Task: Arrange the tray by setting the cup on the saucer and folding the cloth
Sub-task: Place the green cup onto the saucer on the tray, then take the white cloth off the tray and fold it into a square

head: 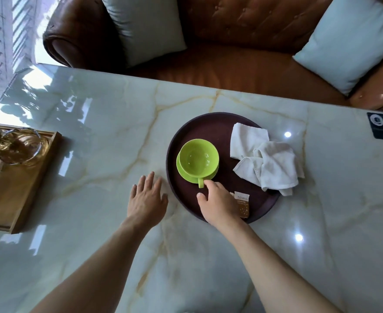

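Head view: cup (199, 158) sits on saucer (183, 172); right hand (217, 201) pinches its handle. Crumpled cloth (265, 159) lies at two o'clock, nearer this hand. Left hand (146, 195) rests spread on tabletop (95, 132).

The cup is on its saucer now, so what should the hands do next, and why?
Probably let go of the cup and reach the right hand to the cloth: it lies crumpled and unfolded on the tray.

Single head-worn wide-angle view, looking steeply down and forward over marble table (95, 136); round tray (211, 123) near centre, sofa (242, 30) at far edge, both forearms entering from below
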